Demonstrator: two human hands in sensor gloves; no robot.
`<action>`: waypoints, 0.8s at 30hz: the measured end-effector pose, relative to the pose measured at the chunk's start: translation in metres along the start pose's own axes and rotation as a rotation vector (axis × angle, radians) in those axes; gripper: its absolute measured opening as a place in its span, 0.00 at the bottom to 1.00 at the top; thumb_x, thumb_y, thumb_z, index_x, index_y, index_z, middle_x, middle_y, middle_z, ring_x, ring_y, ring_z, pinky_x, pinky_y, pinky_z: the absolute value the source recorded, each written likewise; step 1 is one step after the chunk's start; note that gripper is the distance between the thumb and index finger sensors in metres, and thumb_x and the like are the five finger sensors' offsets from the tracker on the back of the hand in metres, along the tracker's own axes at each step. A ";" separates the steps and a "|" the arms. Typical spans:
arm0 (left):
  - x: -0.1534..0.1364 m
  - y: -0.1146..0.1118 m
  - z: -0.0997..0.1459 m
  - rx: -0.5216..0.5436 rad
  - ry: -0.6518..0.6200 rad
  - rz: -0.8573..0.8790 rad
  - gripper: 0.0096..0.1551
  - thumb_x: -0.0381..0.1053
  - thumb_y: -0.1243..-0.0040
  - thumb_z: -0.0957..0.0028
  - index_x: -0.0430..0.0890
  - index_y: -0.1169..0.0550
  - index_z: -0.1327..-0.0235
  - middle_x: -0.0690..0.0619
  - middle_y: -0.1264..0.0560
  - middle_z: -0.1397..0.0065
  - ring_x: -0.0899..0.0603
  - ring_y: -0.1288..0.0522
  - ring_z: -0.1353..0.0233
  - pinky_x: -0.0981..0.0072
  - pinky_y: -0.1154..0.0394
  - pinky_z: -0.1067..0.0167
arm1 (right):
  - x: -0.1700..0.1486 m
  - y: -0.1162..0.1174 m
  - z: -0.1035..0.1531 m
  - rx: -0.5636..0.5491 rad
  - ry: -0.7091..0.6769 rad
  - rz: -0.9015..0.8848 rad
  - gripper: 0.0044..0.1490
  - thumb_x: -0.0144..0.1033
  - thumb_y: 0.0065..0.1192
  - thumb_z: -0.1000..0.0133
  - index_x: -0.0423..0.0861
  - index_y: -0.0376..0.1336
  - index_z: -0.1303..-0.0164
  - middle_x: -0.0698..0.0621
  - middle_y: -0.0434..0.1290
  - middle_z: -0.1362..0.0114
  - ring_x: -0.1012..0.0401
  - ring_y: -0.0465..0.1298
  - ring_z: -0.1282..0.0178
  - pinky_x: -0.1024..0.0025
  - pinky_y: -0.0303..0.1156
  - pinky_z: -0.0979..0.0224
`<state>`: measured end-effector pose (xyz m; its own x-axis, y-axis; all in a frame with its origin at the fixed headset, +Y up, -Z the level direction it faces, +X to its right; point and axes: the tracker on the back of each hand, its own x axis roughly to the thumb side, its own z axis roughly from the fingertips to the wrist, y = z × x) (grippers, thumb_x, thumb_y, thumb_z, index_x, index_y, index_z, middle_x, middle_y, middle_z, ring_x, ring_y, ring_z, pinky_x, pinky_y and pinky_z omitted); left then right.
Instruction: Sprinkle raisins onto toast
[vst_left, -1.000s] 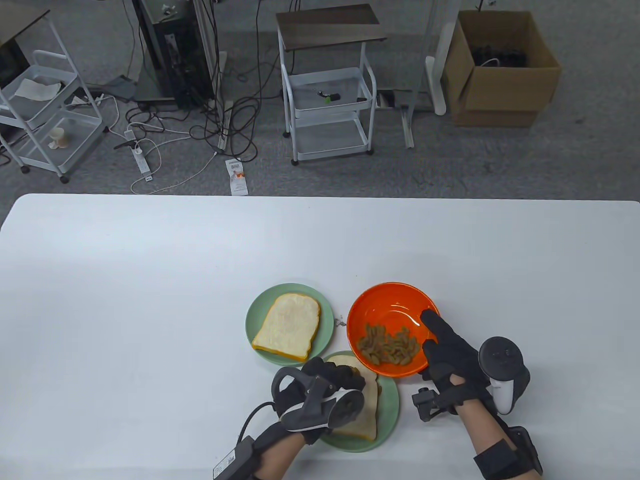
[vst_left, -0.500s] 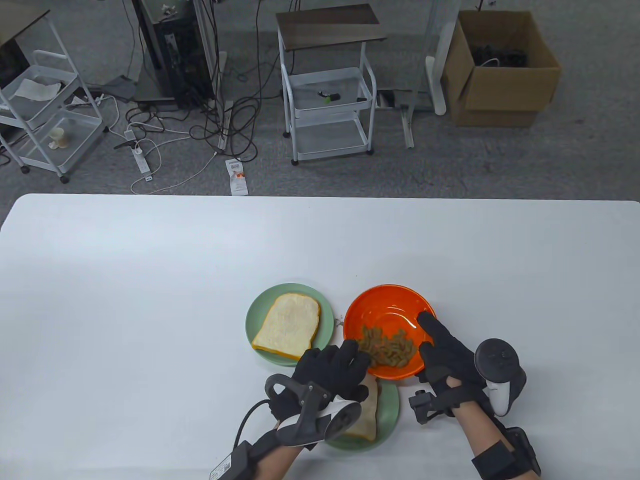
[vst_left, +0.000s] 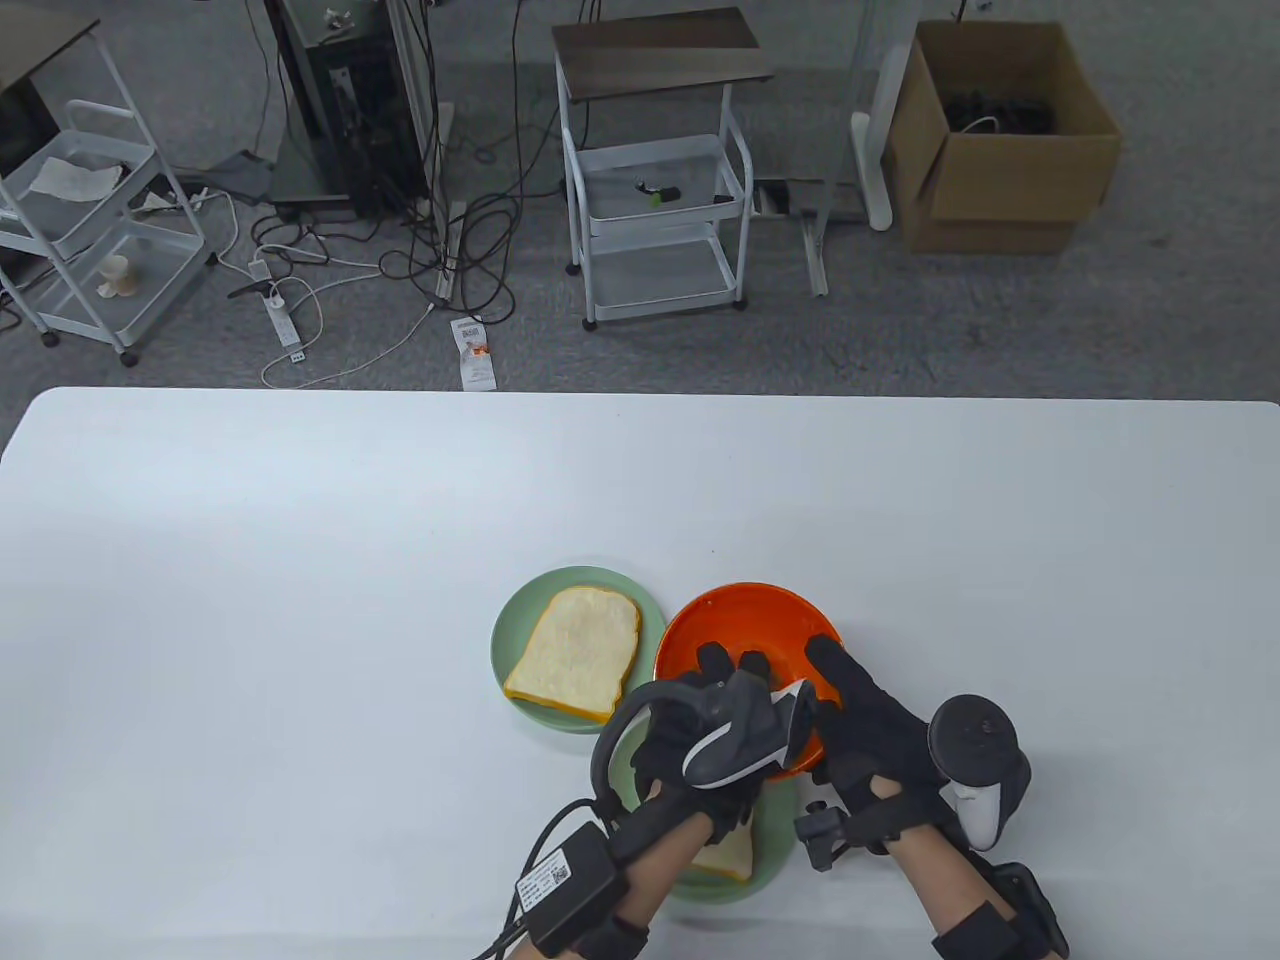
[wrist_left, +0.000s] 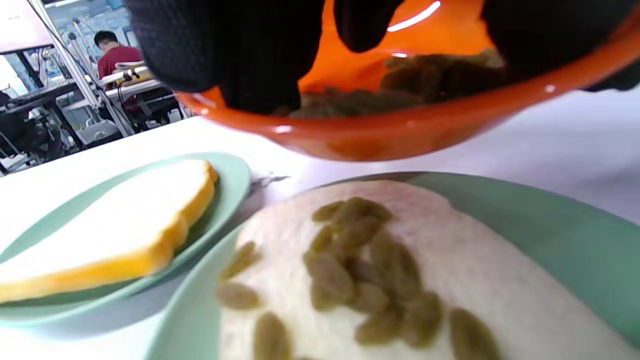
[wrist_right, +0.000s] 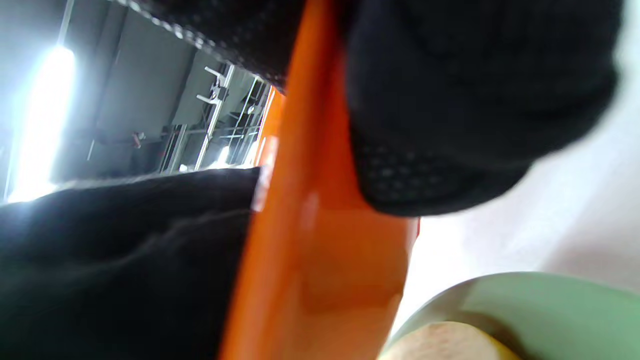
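Observation:
The orange bowl (vst_left: 700, 625) of raisins (wrist_left: 425, 75) is held tilted over the far edge of the near green plate (wrist_left: 550, 230). My right hand (vst_left: 845, 700) grips its right rim, with fingers (wrist_right: 450, 100) on the bowl's outside wall (wrist_right: 320, 225). My left hand (vst_left: 720, 700) reaches into the bowl, fingertips (wrist_left: 260, 65) spread and touching the raisins. The near toast (wrist_left: 360, 260) carries a small heap of raisins; in the table view only its near corner (vst_left: 725, 860) shows under my left hand. A second, plain toast (vst_left: 575, 650) lies on the far green plate (vst_left: 510, 620).
The white table (vst_left: 300, 600) stretches left and back of the plates. A few crumbs lie on the table between the two plates (wrist_left: 265, 180). Carts, cables and a cardboard box (vst_left: 1000, 140) stand on the floor beyond the table.
My left hand has moved from over the near toast up into the bowl. My right hand has shifted the bowl leftward and nearer, tilting it over the near plate.

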<state>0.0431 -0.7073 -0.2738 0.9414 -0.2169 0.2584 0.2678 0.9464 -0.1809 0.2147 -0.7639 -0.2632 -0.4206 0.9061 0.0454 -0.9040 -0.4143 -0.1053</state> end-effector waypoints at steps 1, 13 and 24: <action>0.002 0.000 -0.002 -0.001 0.006 -0.006 0.50 0.78 0.38 0.56 0.64 0.34 0.18 0.50 0.31 0.16 0.47 0.15 0.36 0.57 0.18 0.37 | 0.000 0.000 0.001 -0.005 0.000 -0.027 0.35 0.22 0.69 0.49 0.45 0.68 0.28 0.27 0.72 0.31 0.46 0.87 0.78 0.70 0.87 0.78; 0.010 0.001 -0.014 0.222 -0.036 -0.054 0.36 0.70 0.21 0.63 0.63 0.17 0.39 0.56 0.17 0.35 0.52 0.09 0.56 0.66 0.11 0.52 | 0.000 -0.004 0.002 -0.007 0.041 -0.099 0.34 0.22 0.69 0.50 0.44 0.69 0.29 0.26 0.72 0.33 0.46 0.86 0.80 0.70 0.87 0.81; 0.007 -0.006 -0.017 0.281 -0.103 -0.065 0.29 0.67 0.17 0.67 0.61 0.12 0.51 0.59 0.12 0.51 0.54 0.09 0.64 0.70 0.09 0.59 | 0.000 0.000 0.002 0.007 0.038 -0.086 0.34 0.22 0.69 0.50 0.45 0.69 0.29 0.26 0.72 0.32 0.46 0.86 0.80 0.70 0.87 0.81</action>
<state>0.0516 -0.7190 -0.2870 0.8944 -0.2679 0.3581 0.2463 0.9634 0.1055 0.2147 -0.7644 -0.2609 -0.3382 0.9409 0.0165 -0.9373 -0.3352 -0.0954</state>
